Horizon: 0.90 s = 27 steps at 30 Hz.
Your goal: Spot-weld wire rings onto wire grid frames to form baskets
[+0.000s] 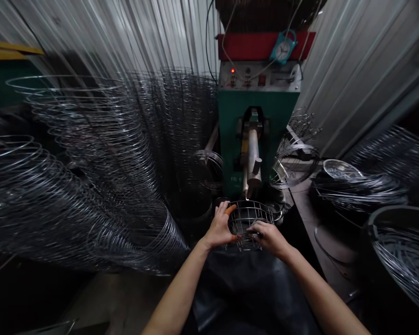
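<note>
While the green machine [230, 111] stands far, the wire basket [242, 217] is near, by its metal arm [253, 144]. Left hand [220, 229], spread wide, clasps the basket's left side; right hand [268, 236], fingers curled, is at its right, hold uncertain. Step appears to be positioning; next move calls for steady alignment. Pale lettering [234, 179], partly hidden, is illegible.

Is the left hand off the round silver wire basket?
No, the left hand holds the round silver wire basket at its left side, orange finger covers against the wires.
</note>
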Each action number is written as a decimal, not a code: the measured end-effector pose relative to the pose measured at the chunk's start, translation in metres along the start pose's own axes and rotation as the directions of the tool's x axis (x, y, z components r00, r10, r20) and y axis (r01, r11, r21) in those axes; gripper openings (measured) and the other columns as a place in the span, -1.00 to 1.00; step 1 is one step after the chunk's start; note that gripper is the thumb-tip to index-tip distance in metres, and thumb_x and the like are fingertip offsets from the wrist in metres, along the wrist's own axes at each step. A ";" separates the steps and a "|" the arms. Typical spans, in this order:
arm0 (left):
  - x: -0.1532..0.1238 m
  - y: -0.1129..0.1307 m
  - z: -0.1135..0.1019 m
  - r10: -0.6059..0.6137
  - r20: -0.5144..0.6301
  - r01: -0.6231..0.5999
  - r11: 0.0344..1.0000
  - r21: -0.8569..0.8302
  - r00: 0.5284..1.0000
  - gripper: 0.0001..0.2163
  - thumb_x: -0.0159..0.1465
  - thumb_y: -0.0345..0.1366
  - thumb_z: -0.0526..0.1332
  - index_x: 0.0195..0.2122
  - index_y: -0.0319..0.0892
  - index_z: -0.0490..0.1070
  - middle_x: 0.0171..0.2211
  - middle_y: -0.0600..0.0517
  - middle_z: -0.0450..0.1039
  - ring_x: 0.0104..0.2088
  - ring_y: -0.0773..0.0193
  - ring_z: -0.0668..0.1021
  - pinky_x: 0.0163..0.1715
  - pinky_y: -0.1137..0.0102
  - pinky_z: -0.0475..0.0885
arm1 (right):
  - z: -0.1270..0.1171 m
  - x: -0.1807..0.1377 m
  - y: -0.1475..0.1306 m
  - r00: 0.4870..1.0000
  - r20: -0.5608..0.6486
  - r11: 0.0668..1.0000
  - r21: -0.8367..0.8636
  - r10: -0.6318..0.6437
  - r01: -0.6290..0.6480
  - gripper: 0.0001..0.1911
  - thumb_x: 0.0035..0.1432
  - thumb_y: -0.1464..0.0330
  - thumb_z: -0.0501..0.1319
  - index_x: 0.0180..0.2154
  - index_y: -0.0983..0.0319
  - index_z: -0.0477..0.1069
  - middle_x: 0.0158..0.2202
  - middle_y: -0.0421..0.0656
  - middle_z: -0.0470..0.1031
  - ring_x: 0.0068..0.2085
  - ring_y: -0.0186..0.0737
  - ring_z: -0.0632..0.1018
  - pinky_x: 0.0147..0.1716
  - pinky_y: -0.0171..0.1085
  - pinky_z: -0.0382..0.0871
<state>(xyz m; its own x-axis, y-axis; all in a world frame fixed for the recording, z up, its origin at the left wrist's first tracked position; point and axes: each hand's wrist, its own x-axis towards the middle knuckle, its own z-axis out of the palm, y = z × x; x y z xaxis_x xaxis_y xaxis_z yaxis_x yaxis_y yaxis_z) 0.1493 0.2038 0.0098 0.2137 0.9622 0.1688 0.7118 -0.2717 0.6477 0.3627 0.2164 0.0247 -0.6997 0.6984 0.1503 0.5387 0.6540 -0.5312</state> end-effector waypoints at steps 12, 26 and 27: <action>0.029 -0.007 -0.003 0.022 -0.035 -0.024 0.998 -0.051 0.999 -0.08 -0.24 -0.18 0.45 0.17 -0.21 0.09 0.24 -0.28 -0.07 0.26 -0.14 0.00 0.19 -0.04 -0.03 | -0.012 0.022 0.014 0.995 -0.086 0.998 -0.058 -0.044 0.039 -0.71 0.01 0.59 0.13 -0.24 0.21 0.46 -0.27 -0.15 0.51 -0.24 -0.27 0.53 -0.25 -0.35 0.37; 0.053 -0.007 -0.005 -0.051 -0.133 0.045 0.998 -0.046 0.990 -0.08 -0.32 -0.21 0.49 0.11 -0.21 0.17 0.19 -0.28 0.02 0.22 -0.17 0.09 0.15 -0.07 0.03 | -0.005 0.039 0.018 0.938 -0.343 0.979 -0.176 0.042 -0.108 -0.80 0.12 0.46 0.15 -0.24 0.14 0.49 -0.21 -0.15 0.52 -0.26 -0.25 0.55 -0.33 -0.35 0.39; 0.055 -0.007 -0.006 -0.043 -0.136 0.035 0.998 -0.059 0.990 -0.09 -0.33 -0.21 0.49 0.10 -0.20 0.19 0.17 -0.26 0.05 0.21 -0.16 0.12 0.15 -0.05 0.06 | -0.005 0.041 0.016 0.922 -0.381 0.983 -0.136 0.063 -0.123 -0.82 0.12 0.42 0.16 -0.24 0.15 0.49 -0.20 -0.13 0.50 -0.26 -0.24 0.55 -0.31 -0.34 0.39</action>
<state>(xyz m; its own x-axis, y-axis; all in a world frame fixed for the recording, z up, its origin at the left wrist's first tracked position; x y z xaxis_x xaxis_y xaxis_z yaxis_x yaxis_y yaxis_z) 0.1517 0.2591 0.0190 0.0897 0.9665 0.2403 0.6783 -0.2360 0.6958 0.3457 0.2571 0.0266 -0.4325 0.7961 0.4233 0.6798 0.5963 -0.4269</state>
